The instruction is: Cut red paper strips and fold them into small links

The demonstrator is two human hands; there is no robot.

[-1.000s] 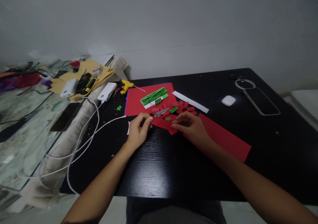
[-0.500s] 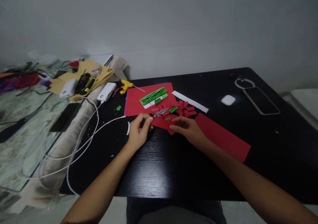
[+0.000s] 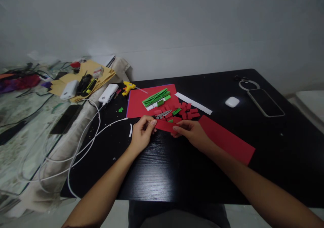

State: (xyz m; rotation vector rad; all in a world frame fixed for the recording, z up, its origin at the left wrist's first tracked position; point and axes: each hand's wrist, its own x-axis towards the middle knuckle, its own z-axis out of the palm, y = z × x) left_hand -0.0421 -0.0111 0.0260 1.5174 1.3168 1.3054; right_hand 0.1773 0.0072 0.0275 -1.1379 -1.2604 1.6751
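Note:
A red paper strip [image 3: 164, 125] stretches between my two hands, just above the black table. My left hand [image 3: 142, 132] pinches its left end between thumb and fingers. On the right end, my right hand [image 3: 190, 133] has its thumb and fingers closed. Right behind the strip lie small scissors [image 3: 163, 114], blades pointing right, their handles partly hidden. Several small folded red paper pieces [image 3: 188, 110] and a folded green piece [image 3: 176, 111] are heaped beyond my right hand. Folded green strips [image 3: 157, 97] rest on a red sheet [image 3: 138, 103] farther back.
A larger red paper piece [image 3: 227, 140] lies beside my right forearm, and a white strip [image 3: 193, 103] behind it. A yellow glue gun [image 3: 128, 88], a white power bank [image 3: 108, 93] and cables [image 3: 95, 138] are at left. A white case [image 3: 232, 102] and phone [image 3: 265, 102] are at right.
My right thumb and fingers have closed onto the strip's right end, where they were more spread before. The strip's hanging right end now looks straighter. My left hand has stayed put.

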